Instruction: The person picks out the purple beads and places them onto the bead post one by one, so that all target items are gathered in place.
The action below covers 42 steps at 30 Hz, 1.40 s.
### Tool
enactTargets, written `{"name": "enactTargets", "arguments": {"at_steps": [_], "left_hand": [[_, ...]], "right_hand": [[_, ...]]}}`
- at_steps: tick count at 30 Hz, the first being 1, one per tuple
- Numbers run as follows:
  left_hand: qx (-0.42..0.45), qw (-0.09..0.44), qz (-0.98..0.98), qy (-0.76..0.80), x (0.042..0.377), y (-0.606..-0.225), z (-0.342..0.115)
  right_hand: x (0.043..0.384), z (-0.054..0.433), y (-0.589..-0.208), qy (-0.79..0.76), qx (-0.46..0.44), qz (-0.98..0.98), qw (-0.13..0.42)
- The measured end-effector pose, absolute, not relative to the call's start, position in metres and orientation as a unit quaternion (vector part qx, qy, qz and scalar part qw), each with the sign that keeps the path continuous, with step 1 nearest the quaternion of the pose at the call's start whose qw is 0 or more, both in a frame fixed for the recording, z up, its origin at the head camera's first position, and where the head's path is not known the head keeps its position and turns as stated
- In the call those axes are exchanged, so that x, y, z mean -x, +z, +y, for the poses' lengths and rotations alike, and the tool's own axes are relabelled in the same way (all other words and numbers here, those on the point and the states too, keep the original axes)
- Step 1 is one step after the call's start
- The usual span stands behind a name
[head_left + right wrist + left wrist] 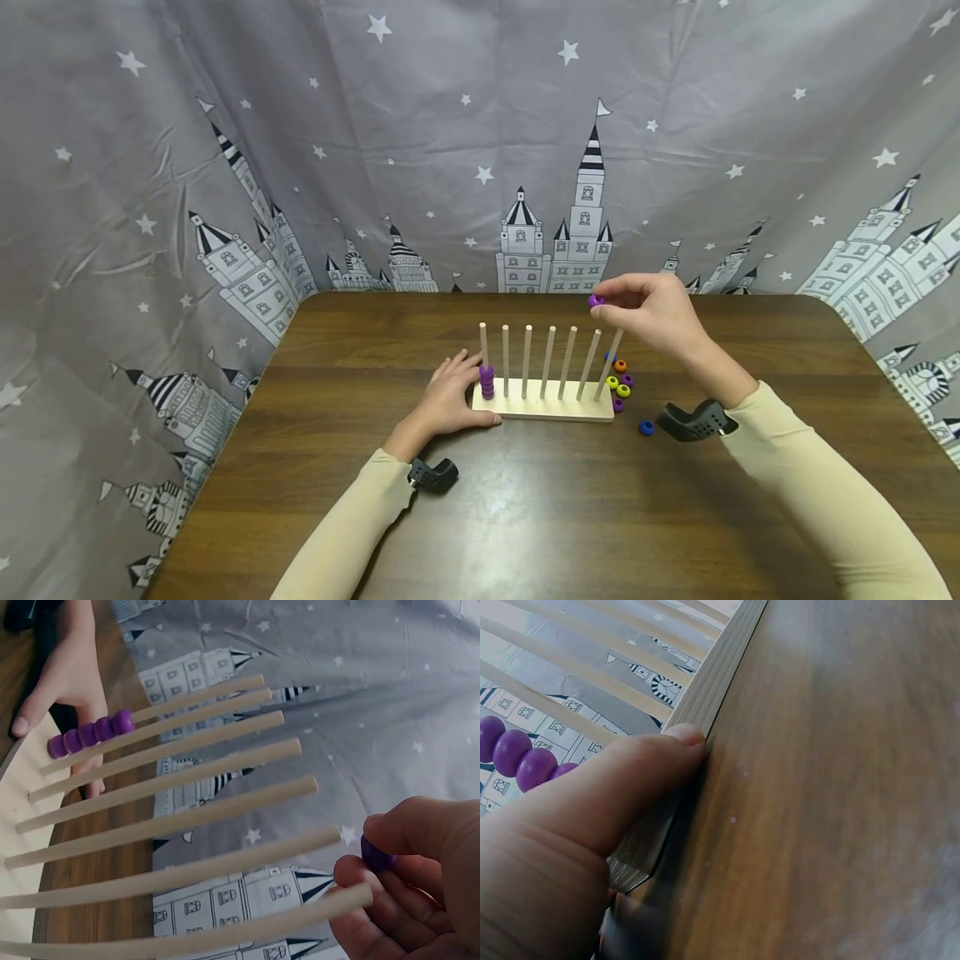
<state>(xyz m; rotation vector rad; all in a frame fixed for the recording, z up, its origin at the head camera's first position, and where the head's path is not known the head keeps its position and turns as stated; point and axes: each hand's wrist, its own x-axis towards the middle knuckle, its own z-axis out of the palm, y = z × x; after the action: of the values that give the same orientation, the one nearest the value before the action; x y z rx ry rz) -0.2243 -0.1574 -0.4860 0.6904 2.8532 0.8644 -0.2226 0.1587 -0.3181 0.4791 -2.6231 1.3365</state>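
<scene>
A pale wooden peg stand (551, 406) with a row of upright pegs stands on the table. Several purple beads (487, 383) are stacked on its leftmost peg; the other pegs are bare. My left hand (452, 398) holds the stand's left end, the thumb (641, 776) along the front edge and the fingers toward the back. Up near the top of the rightmost peg, my right hand (654, 314) pinches a purple bead (596, 301) between thumb and fingertips. In the right wrist view that bead (377, 855) is partly hidden by the thumb, apart from the peg tips.
Loose beads lie right of the stand, among them an orange bead (620, 366), yellow beads (623, 390) and purple ones (618, 405). A blue bead (647, 427) sits nearer the front. Behind the wooden table (525, 517) hangs a grey castle-print curtain (450, 142).
</scene>
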Motion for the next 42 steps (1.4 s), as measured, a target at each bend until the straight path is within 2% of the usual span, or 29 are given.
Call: {"name": "enactTargets", "arguments": {"at_steps": [29, 37, 42], "left_hand": [[-0.227, 0.041, 0.932, 0.278, 0.226, -0.485, -0.157], [-0.228, 0.039, 0.932, 0.280, 0.226, -0.487, -0.157], [-0.227, 0.040, 0.931, 0.285, 0.226, -0.487, -0.157]], "right_hand": [[0.234, 0.082, -0.305, 0.455, -0.234, -0.859, 0.035], [0.237, 0.066, -0.305, 0.472, -0.245, -0.847, -0.011], [0.237, 0.060, -0.305, 0.452, -0.260, -0.853, -0.010]]}}
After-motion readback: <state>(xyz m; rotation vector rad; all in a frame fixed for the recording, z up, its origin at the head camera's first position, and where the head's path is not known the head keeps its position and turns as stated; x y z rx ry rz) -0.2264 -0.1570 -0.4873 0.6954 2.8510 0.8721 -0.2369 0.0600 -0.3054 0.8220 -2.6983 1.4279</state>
